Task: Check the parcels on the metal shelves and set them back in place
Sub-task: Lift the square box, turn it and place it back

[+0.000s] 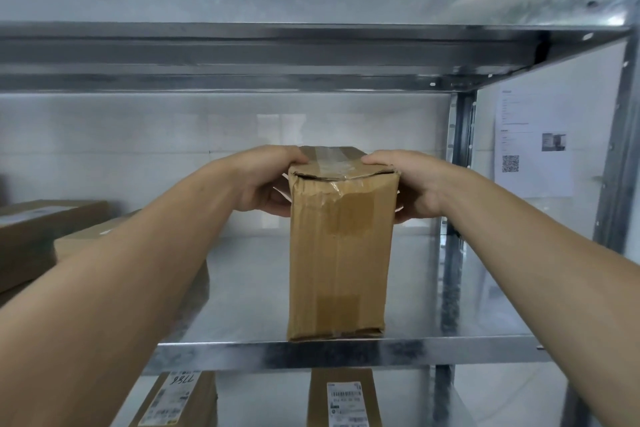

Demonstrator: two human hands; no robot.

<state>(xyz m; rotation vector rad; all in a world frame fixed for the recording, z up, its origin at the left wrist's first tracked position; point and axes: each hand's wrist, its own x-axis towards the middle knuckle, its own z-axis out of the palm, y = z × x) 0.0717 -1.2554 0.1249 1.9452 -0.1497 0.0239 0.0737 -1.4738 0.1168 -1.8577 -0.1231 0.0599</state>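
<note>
A tall brown cardboard parcel [341, 253] with clear tape over its crumpled top stands upright at the front edge of the middle metal shelf [346, 352]. My left hand [266, 180] grips its upper left side, thumb on the top edge and fingers curled round the side. On the upper right side, my right hand [408, 184] holds it the same way. The fingers of both hands are partly hidden behind the box.
Two flat brown parcels [41, 236] lie stacked at the left of the same shelf, partly behind my left forearm. On the shelf below stand two labelled parcels [344, 399]. The upper shelf [311, 59] hangs close overhead. A shelf post [457, 218] rises at the right.
</note>
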